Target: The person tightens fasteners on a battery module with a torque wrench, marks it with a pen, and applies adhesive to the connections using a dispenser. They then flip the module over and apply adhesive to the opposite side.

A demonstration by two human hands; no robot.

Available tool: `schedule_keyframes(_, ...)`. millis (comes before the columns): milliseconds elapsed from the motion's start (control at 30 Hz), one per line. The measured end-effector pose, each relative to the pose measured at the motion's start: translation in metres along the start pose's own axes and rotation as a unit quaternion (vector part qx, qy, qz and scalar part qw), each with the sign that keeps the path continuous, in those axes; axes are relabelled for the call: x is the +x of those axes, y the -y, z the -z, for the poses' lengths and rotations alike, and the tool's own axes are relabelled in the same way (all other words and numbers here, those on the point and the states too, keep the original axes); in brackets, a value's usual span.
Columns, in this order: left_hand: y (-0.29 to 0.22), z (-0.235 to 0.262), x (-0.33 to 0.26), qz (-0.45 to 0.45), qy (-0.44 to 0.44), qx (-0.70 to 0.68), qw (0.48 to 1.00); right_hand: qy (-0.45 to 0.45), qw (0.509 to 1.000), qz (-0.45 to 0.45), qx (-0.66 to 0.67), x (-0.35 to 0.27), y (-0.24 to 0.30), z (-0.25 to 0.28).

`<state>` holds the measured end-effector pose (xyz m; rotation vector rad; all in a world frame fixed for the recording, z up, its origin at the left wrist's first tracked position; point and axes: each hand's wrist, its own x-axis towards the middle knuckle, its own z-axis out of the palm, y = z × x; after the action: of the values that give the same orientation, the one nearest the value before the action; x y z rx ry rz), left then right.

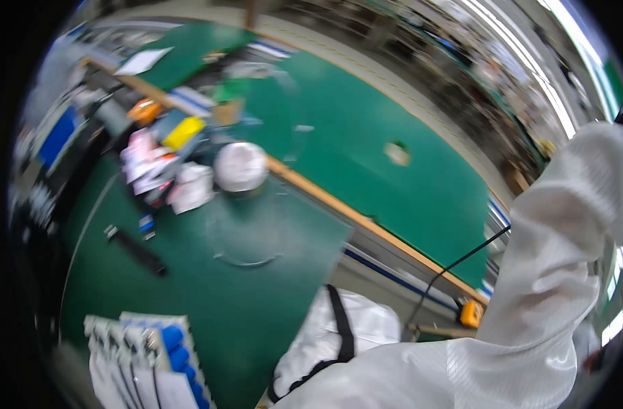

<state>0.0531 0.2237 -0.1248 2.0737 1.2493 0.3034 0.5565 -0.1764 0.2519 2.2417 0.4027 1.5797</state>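
Observation:
My right arm (550,273), in a white sleeve, is bent upward along the right side. Its cuff reaches the right rim, where the hand is lost in the dark edge. My left hand does not show. On the near green tabletop (270,307) lies a dark, strap-like bar (137,251) with a metallic end. Beside it is a small blue and white piece (146,225). A ring of clear tubing or wire (246,262) rests farther right. Behind it stands a round container with a white top (241,167). The picture is blurred by motion.
A rack with blue rolls (178,354) stands at the near left. Pink and white papers (144,160), a yellow block (183,133) and an orange tool (144,111) crowd the left. Beyond a wooden edge (366,221) lies another green table (352,136). A black cable (461,259) runs near my sleeve.

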Motion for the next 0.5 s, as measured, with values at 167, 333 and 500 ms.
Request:
schedule_keyframes(167,-0.008,0.052,-0.068,0.137,-0.132,0.156,0.969,0.011,0.737,0.167,0.655,-0.103,0.294,0.151)
schedule_keyframes(333,-0.017,0.044,-0.069,0.175,-0.137,0.131,0.966,0.238,0.535,0.285,0.759,-0.219,0.434,0.151)
schedule_keyframes(500,-0.029,0.043,-0.067,0.180,-0.148,0.105,0.967,0.359,0.645,0.304,0.603,-0.297,0.517,0.167)
